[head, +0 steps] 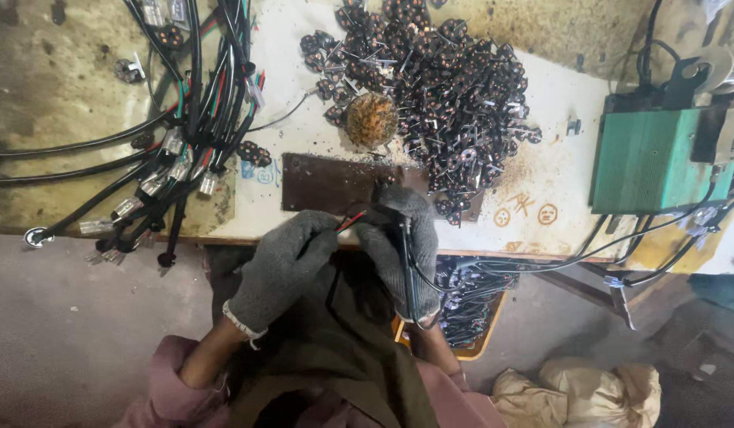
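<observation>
Grey knitted gloves cover both of the person's hands, which meet at the near edge of a worn workbench (pixel 541 170). The left hand (pixel 284 261) is closed, pinching a thin red wire (pixel 349 223) between thumb and fingertips. The right hand (pixel 399 246) is closed around a black cable (pixel 409 265) that runs along the back of the glove toward the wrist; what its fingertips press on is hidden by the glove, though it may be the end of the same cable. The red wire sits just between the two hands, right over the bench edge and beside a dark brown metal plate (pixel 331 182) lying flat on the bench. Behind the plate is a large heap of small dark plug parts (pixel 446 79) with thin metal pins, and at its near side a round, bristly brown brush head (pixel 372 119). To the left, a bundle of black cables (pixel 185 119) with coloured wires and metal ends fans across the bench. A green metal box (pixel 652 158) stands at the right. Below the bench edge, an orange tray (pixel 466 313) holds more black cable pieces.
</observation>
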Demonstrator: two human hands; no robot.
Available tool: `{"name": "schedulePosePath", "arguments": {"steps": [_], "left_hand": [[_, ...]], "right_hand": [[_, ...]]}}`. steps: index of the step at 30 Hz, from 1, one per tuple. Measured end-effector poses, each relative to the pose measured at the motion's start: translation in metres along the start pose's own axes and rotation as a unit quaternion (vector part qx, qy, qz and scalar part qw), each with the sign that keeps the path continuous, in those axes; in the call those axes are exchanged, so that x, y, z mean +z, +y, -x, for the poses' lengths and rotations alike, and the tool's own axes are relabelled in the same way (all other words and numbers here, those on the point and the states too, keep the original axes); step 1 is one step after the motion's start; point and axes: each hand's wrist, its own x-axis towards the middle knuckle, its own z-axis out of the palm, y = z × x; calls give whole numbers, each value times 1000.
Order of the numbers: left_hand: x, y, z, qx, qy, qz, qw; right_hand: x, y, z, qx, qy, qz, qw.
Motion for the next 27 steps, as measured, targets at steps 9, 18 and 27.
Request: {"name": "schedulePosePath", "arguments": {"steps": [9,18,27], "left_hand": [[9,-1,1,-29,29,73,996],[7,17,0,261,79,-224,935],[5,19,-2,229,61,-209,949]], "right_hand": [[9,-22,-3,218,42,-258,940],[12,-12,7,97,66,-9,993],[19,8,20,129,50,-154,978]]}}
